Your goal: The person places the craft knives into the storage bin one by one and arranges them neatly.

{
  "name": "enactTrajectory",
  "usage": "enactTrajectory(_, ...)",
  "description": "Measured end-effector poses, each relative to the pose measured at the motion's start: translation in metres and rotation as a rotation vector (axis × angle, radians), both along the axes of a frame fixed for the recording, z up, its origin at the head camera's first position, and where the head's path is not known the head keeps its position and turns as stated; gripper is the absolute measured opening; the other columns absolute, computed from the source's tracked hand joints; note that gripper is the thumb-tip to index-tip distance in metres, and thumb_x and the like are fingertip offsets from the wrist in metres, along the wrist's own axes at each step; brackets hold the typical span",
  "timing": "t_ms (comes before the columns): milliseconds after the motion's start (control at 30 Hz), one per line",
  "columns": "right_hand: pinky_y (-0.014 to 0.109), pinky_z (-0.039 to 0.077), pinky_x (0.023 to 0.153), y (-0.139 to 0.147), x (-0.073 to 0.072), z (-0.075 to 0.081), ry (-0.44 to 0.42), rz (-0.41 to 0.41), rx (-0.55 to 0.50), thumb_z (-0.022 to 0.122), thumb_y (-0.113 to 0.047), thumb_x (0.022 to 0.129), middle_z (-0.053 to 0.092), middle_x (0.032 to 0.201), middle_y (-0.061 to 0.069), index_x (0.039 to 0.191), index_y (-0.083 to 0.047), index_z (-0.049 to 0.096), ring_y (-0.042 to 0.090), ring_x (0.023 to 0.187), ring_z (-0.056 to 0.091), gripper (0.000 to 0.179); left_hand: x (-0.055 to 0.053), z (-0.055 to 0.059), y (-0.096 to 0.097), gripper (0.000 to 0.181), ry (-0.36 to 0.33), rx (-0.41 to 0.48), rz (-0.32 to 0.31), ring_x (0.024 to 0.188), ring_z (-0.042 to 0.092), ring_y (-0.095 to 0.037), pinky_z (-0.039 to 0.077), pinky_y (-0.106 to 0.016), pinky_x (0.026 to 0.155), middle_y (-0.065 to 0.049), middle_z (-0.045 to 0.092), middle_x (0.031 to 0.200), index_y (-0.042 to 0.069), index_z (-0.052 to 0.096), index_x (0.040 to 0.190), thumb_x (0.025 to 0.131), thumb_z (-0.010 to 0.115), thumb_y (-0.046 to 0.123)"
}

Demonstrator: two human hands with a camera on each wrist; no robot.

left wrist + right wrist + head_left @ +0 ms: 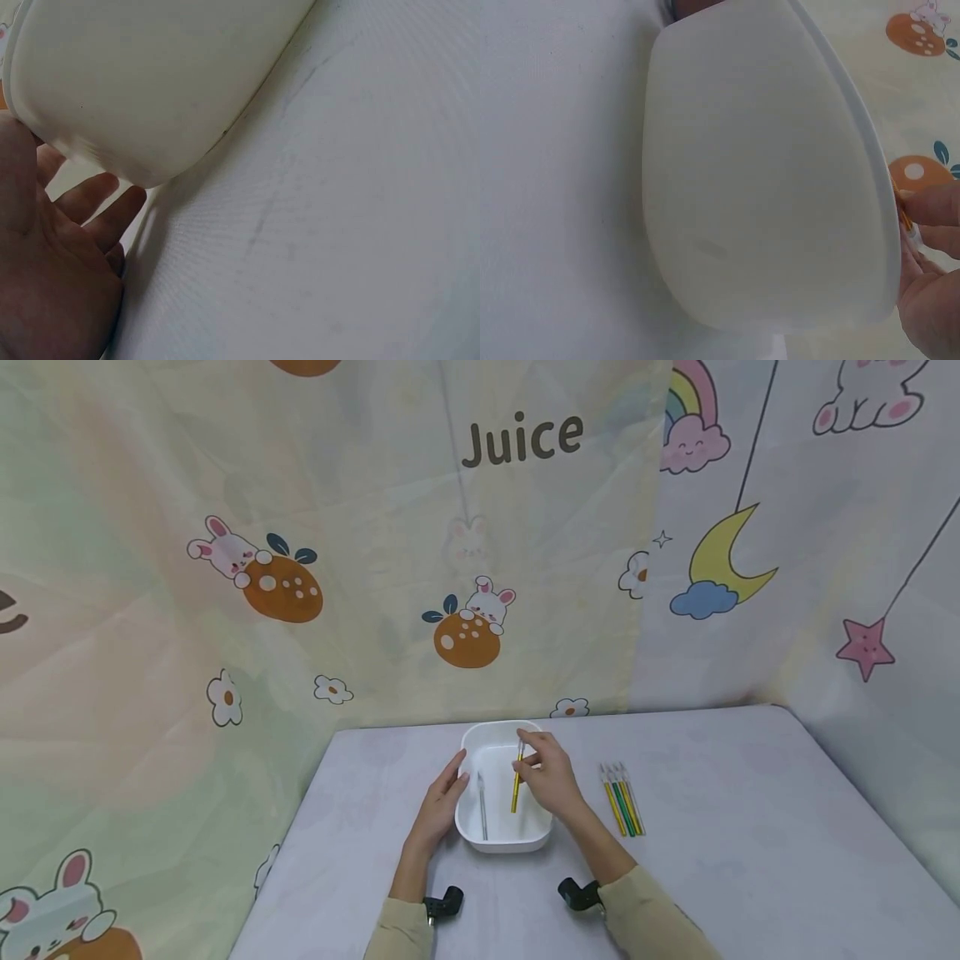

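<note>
A white rectangular tray (504, 847) stands on the table in the head view. My left hand (440, 806) rests against the tray's left side, its fairly straight fingers (112, 217) touching the outer wall in the left wrist view. Over the tray's right half, my right hand (550, 774) pinches a slim yellow pen (516, 793) with a clear upper end. The pen slants slightly, its lower end pointing toward me; whether it touches the tray floor I cannot tell. In the tray's left half lies a clear, silvery pen (482, 810). In the right wrist view the tray wall hides most of the yellow pen.
Right of the tray, several slim pens (622, 799) with yellow, green and clear barrels lie side by side on the white table (735, 827). A printed cloth backdrop (390, 568) rises behind the table's far edge. Black wrist cameras (579, 894) sit at both cuffs.
</note>
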State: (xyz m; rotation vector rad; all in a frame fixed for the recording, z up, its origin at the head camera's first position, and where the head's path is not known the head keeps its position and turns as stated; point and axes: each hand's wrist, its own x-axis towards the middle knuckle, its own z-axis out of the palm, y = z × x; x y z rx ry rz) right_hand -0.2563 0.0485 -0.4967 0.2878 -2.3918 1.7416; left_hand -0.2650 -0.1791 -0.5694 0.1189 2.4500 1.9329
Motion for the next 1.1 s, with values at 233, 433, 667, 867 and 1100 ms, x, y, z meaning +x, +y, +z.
enactTrajectory(233,0.020,0.057,0.061,-0.009,-0.003,-0.003,-0.019,-0.002,0.035,0.075,0.005,0.090,0.056,0.138,0.020,0.148,-0.001,0.055,0.013,0.079,0.070,0.062,0.000,0.000,0.001,0.048,-0.014,-0.005,-0.001,0.161,0.023,-0.020,0.021,-0.053,0.130,0.010,0.033,0.169,0.043,0.043,0.156,0.110,0.051,0.036)
enactTrajectory(433,0.020,0.057,0.060,-0.017,-0.006,-0.007,-0.009,0.000,0.030,0.074,0.007,0.090,0.057,0.136,0.022,0.147,0.002,0.055,0.014,0.077,0.070,0.060,0.000,0.002,0.000,0.048,-0.020,-0.010,0.000,0.161,0.023,-0.022,0.022,-0.054,0.129,0.009,0.033,0.169,0.042,0.044,0.156,0.109,0.053,0.039)
enactTrajectory(667,0.020,0.059,0.061,-0.027,-0.009,-0.011,-0.017,0.001,0.049,0.074,0.006,0.090,0.057,0.136,0.022,0.148,0.002,0.055,0.012,0.077,0.068,0.061,0.001,0.001,0.000,0.048,-0.028,-0.003,-0.002,0.161,0.024,-0.022,0.022,-0.054,0.129,0.008,0.033,0.169,0.043,0.044,0.156,0.108,0.053,0.041)
enactTrajectory(867,0.020,0.058,0.060,-0.032,-0.011,-0.016,-0.014,-0.003,0.070,0.074,0.007,0.089,0.057,0.135,0.023,0.146,0.003,0.056,0.012,0.077,0.069,0.060,0.001,-0.001,-0.001,0.048,-0.015,0.010,-0.009,0.161,0.023,-0.022,0.022,-0.054,0.129,0.008,0.033,0.169,0.043,0.043,0.156,0.109,0.052,0.035)
enactTrajectory(1100,0.019,0.058,0.061,-0.037,-0.014,-0.023,-0.026,-0.013,0.102,0.076,0.005,0.089,0.058,0.133,0.023,0.145,0.002,0.057,0.013,0.080,0.069,0.059,0.001,-0.001,-0.001,0.048,-0.010,0.009,-0.012,0.161,0.023,-0.023,0.021,-0.054,0.130,0.009,0.033,0.169,0.042,0.044,0.156,0.109,0.053,0.036)
